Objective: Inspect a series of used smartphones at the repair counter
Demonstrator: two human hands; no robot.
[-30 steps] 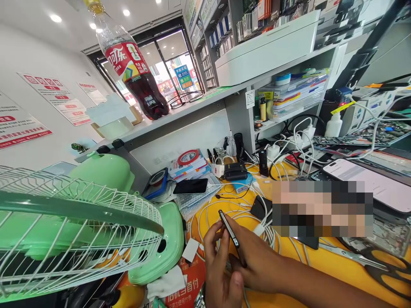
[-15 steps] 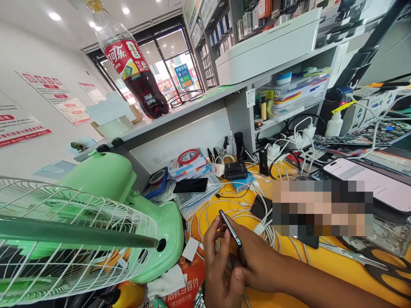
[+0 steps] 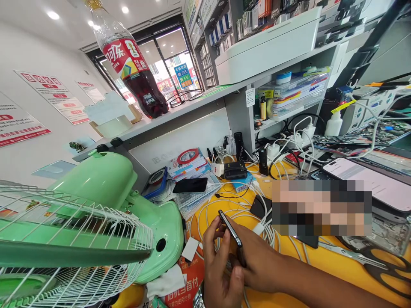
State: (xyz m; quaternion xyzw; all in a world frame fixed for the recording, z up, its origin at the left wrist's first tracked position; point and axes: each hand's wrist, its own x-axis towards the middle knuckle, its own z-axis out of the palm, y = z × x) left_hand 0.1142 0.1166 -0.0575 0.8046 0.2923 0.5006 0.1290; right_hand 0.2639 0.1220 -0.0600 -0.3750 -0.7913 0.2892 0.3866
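A dark smartphone (image 3: 230, 229) with a silvery edge is held tilted, nearly edge-on to me, above the yellow mat. My right hand (image 3: 260, 259) grips it from the right side, fingers closed behind it. On the other side, my left hand (image 3: 220, 269) has its bent fingers against the phone, with the thumb lower down near its bottom end. The phone's screen faces away from my view, so what it displays is hidden. White cables (image 3: 272, 233) lie in a tangle just beyond my hands.
At the left stands a green fan (image 3: 167, 239) with a wire grille. Another black phone (image 3: 190, 185) lies on bubble wrap ahead. Scissors (image 3: 349, 255) and a lit phone (image 3: 369, 182) are at the right. A cola bottle (image 3: 128, 64) stands on the ledge above.
The fan's head and grille have swung a little, downward and to the left in view. My hands and the smartphone stay practically where they were.
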